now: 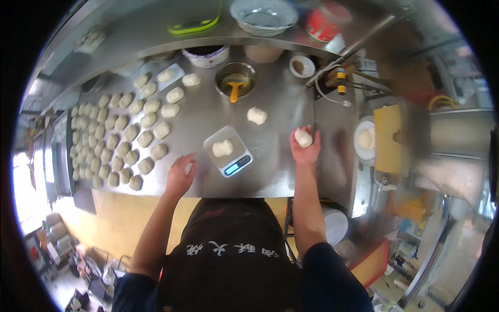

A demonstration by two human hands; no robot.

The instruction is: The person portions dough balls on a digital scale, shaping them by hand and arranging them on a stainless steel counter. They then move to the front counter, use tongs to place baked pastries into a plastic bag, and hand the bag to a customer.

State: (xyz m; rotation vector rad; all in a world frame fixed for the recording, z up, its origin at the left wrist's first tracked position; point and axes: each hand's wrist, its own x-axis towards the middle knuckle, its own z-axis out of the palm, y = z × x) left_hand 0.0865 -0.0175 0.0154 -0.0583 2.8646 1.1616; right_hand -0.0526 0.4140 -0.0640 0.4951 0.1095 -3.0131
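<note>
My right hand (306, 146) holds a rounded lump of dough (303, 138) in its upturned palm near the right part of the steel table. My left hand (181, 174) hovers by the table's front edge, left of the scale; a small pale bit shows between its thumb and fingers, too unclear to name. A digital kitchen scale (242, 160) with a lit display bears a dough piece (222, 148). Another dough lump (257, 116) lies on the table between the scale and a steel bowl (218, 84) that holds an orange-handled tool (234, 91). Many dough pieces (131, 157) stand in rows on the left.
A raised steel shelf (156, 48) along the back carries a glass-like bowl (264, 17) and a red tub (327, 23). A small white bowl (302, 66) stands below it. At the right are a machine with a yellow panel (387, 138) and a white plate (359, 150) with dough.
</note>
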